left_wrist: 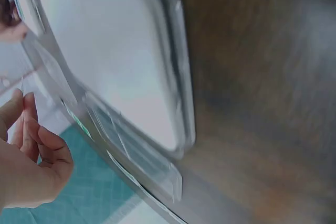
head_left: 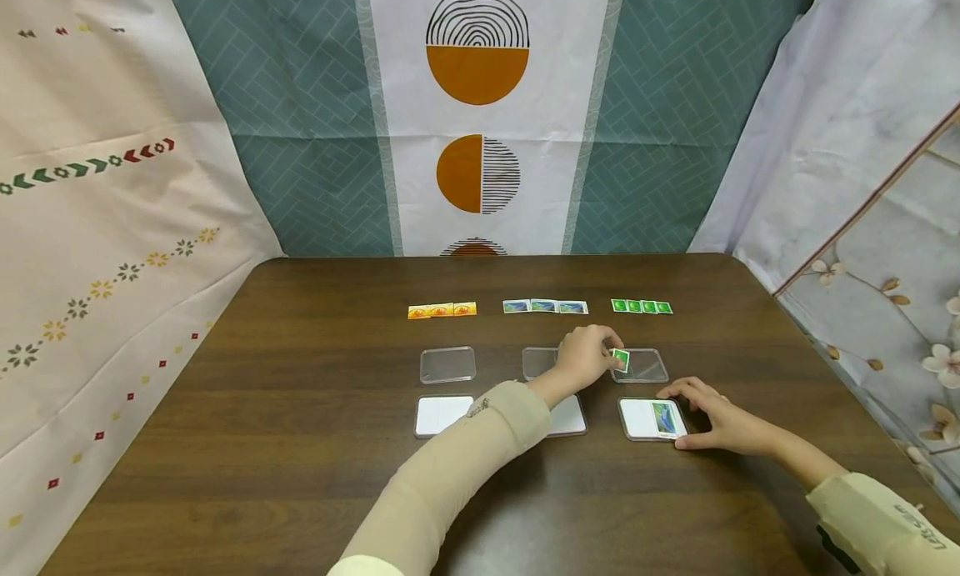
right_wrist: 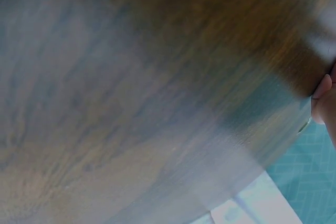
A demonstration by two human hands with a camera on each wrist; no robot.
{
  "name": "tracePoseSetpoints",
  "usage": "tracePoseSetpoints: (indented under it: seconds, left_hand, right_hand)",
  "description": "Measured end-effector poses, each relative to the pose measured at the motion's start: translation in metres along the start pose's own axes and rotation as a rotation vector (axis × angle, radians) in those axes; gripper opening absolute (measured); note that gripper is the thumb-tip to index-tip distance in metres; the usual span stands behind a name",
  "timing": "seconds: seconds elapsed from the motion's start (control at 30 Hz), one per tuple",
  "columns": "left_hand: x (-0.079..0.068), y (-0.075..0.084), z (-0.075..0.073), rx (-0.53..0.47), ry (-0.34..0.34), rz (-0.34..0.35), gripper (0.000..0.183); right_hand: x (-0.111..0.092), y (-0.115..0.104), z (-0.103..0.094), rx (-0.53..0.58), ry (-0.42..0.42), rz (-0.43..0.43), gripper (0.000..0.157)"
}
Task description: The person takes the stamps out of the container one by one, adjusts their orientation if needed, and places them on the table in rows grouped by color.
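My left hand [head_left: 583, 358] pinches a small green picture stamp [head_left: 621, 360] between thumb and fingers. It is above the left part of an empty clear plastic lid [head_left: 647, 366]. In the left wrist view the left hand [left_wrist: 37, 156] shows its thumb and fingertip pressed together. My right hand [head_left: 712, 418] holds the right end of a shallow clear case [head_left: 635, 419], thumb at the near corner and fingers at the far one. On the case's white insert lies a blue-green stamp [head_left: 663, 418], toward the right side. Only part of the right hand [right_wrist: 324, 100] enters the right wrist view.
At the back lie rows of orange stamps [head_left: 442, 310], blue stamps [head_left: 545, 307] and green stamps [head_left: 641, 307]. Two more clear lids, left [head_left: 447, 365] and middle [head_left: 538, 362], stand behind two white-lined cases, left [head_left: 441, 415] and middle [head_left: 567, 418]. My left forearm partly covers the middle pair.
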State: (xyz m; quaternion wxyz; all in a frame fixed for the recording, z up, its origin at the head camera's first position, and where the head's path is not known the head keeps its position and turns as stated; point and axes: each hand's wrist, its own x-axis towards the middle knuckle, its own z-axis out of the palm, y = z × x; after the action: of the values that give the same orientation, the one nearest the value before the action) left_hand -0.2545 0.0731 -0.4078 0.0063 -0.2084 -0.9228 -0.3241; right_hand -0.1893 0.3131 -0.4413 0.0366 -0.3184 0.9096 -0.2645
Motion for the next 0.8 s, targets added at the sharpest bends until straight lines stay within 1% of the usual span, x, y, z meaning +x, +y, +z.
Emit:
tracePoseSetpoints:
  seconds: [0.13, 0.2, 0.3, 0.43, 0.57, 0.7, 0.8]
  left_hand:
    - [0.013, -0.003, -0.005, -0.032, 0.051, -0.079, 0.022]
    - [0.019, -0.004, -0.008, -0.047, 0.063, -0.112, 0.021]
    - [0.03, -0.005, -0.012, -0.066, 0.075, -0.148, 0.021]
    - [0.045, -0.008, -0.016, -0.068, 0.112, -0.186, 0.021]
    - [0.058, -0.009, -0.016, -0.063, 0.15, -0.234, 0.021]
    - [0.066, -0.009, -0.012, -0.068, 0.197, -0.286, 0.023]
    - [0.071, -0.01, -0.007, -0.063, 0.232, -0.305, 0.019]
  right_hand:
    - [-0.001, 0.0, -0.002, 0.002, -0.018, 0.001, 0.059]
    - [-0.001, 0.0, -0.002, 0.0, -0.015, 0.01, 0.059]
    - [-0.001, 0.0, -0.003, 0.004, -0.018, 0.021, 0.059]
    - [0.001, -0.002, -0.003, 0.022, -0.039, 0.037, 0.059]
    - [0.003, -0.003, -0.004, 0.026, -0.057, 0.047, 0.059]
    - [0.002, -0.004, -0.004, 0.02, -0.046, 0.037, 0.059]
    - [0.001, -0.004, -0.004, 0.013, -0.039, 0.028, 0.059]
